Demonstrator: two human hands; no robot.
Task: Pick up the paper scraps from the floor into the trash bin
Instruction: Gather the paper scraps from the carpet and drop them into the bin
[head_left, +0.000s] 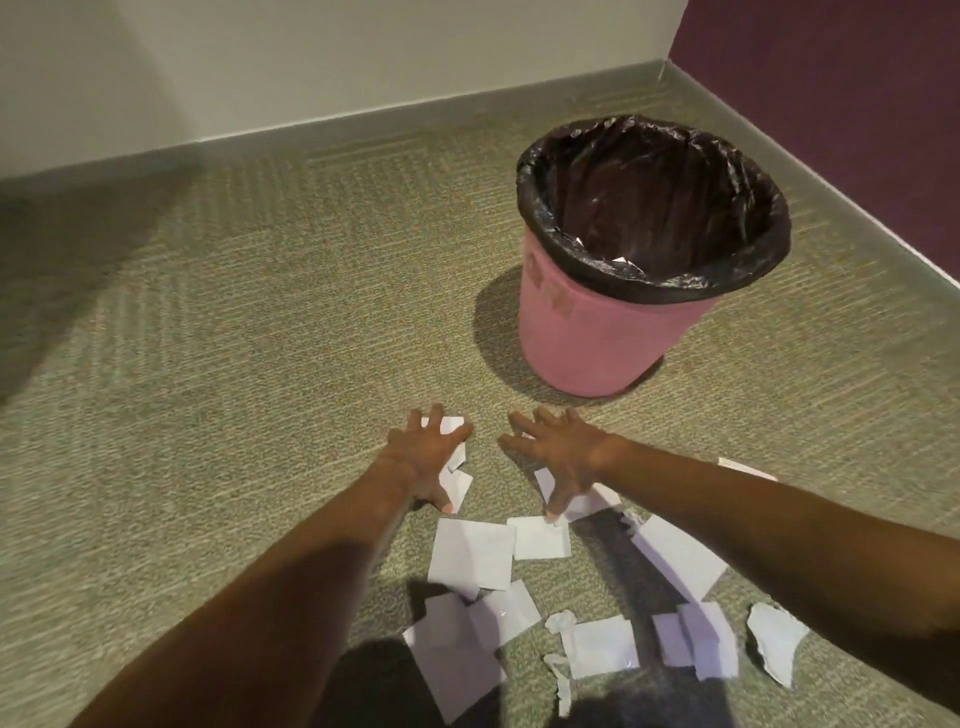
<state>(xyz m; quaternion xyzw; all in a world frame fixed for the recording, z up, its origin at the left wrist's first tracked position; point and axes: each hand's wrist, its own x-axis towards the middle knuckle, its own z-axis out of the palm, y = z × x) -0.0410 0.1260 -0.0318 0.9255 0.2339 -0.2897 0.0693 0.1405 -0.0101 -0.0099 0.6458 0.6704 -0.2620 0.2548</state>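
Head view has us leaning over a scatter of white torn paper scraps (470, 553) on the green-beige woven carpet (208, 364), most of them near us and a few under our palms. Our left hand (423, 457) is splayed, fingers slightly bent, resting on the farthest scraps at the left of the heap; it grasps nothing yet. Our right hand (563, 457) is likewise spread and released, its thumb pressing the edge of a scrap while its fingers seem to touch bare carpet. We judge both hands are set wide at the far edge of the heap so they can rake the pieces together into a bundle rather than pinch them one by one. The round pink plastic trash bin (597, 338), lined with a black plastic bag (571, 260), stands upright just beyond the hands, to the far right, near enough to take a handful without our shifting. A few white bits show inside the bag, so the job seems begun, though most scraps lie on the floor.
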